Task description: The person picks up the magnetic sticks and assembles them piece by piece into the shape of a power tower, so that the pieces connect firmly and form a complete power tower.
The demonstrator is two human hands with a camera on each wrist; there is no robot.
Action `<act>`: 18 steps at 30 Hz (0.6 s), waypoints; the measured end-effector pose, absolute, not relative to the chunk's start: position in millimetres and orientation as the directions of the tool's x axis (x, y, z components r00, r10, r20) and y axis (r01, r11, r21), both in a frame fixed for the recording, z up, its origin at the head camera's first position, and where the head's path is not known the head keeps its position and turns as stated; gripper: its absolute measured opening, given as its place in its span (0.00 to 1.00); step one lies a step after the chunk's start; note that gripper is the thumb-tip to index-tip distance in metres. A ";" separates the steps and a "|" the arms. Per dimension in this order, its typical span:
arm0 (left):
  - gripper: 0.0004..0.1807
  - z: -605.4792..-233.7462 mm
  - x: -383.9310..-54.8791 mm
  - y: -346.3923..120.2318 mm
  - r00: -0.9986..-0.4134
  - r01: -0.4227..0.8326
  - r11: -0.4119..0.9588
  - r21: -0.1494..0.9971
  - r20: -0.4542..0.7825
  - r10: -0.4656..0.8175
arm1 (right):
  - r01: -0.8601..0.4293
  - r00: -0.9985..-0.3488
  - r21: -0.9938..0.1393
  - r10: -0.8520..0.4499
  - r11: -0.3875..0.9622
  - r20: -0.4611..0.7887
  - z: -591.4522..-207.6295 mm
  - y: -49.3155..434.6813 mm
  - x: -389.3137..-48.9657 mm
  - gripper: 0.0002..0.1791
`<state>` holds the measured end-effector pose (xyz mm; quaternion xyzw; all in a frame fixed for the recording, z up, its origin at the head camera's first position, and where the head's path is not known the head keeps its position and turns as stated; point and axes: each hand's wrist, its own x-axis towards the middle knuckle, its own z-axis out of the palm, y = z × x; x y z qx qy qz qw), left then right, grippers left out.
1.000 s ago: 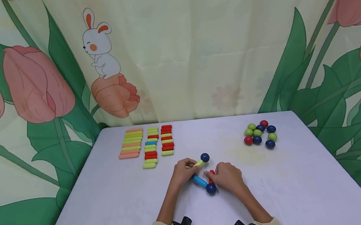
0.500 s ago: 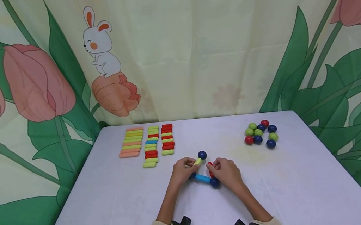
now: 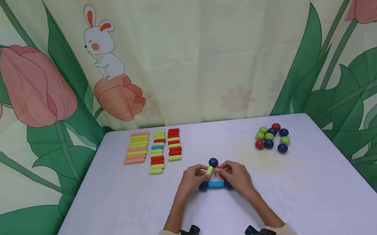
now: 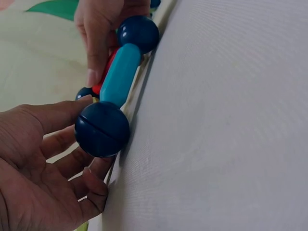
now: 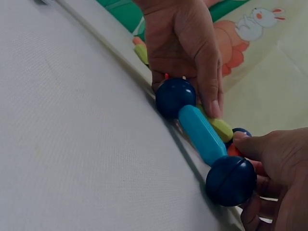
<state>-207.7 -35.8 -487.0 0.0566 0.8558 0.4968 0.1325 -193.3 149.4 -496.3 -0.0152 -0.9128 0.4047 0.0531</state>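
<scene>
Three dark blue balls and three short rods form a triangle at the middle of the table. Its blue rod (image 3: pixel 216 184) lies along the near side, between the near-left ball (image 3: pixel 203 186) and the near-right ball (image 5: pixel 231 181). At the far corner is the third ball (image 3: pixel 213 162). My left hand (image 3: pixel 191 179) pinches the yellow-green rod (image 3: pixel 209 170) on the left side between thumb and fingers. On the right side, my right hand (image 3: pixel 239 177) pinches the red rod (image 4: pixel 107 72), partly covered by its fingers. Both rods lean toward the far ball; whether each touches it is hard to tell.
Back left on the white table (image 3: pixel 116 211) are columns of rods: salmon and yellow ones (image 3: pixel 137 148), mixed short ones (image 3: pixel 157 151), and red and green ones (image 3: pixel 174 144). Red, green and blue balls (image 3: pixel 268 136) cluster at the back right. A printed curtain (image 3: pixel 187 58) hangs behind.
The right hand has swung the red rod's far end up and left toward the far ball. The blue rod has turned from slanting to level, and the open shape has become a triangle.
</scene>
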 end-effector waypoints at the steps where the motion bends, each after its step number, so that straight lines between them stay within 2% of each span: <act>1: 0.16 -487.4 -208.2 -35.8 -0.959 -0.035 0.504 0.863 -0.171 0.226 | -0.017 -0.994 -0.742 0.068 0.670 0.084 -496.0 149.5 -193.7 0.14; 12: 0.15 -490.1 -212.0 -32.2 -0.967 -0.073 0.496 0.865 -0.183 0.176 | -0.018 -0.999 -0.787 0.017 0.617 0.036 -497.5 154.7 -197.2 0.13; 18: 0.13 -490.2 -212.4 -32.6 -0.977 -0.078 0.498 0.864 -0.165 0.134 | -0.010 -0.999 -0.796 -0.030 0.606 -0.011 -495.4 155.9 -194.9 0.19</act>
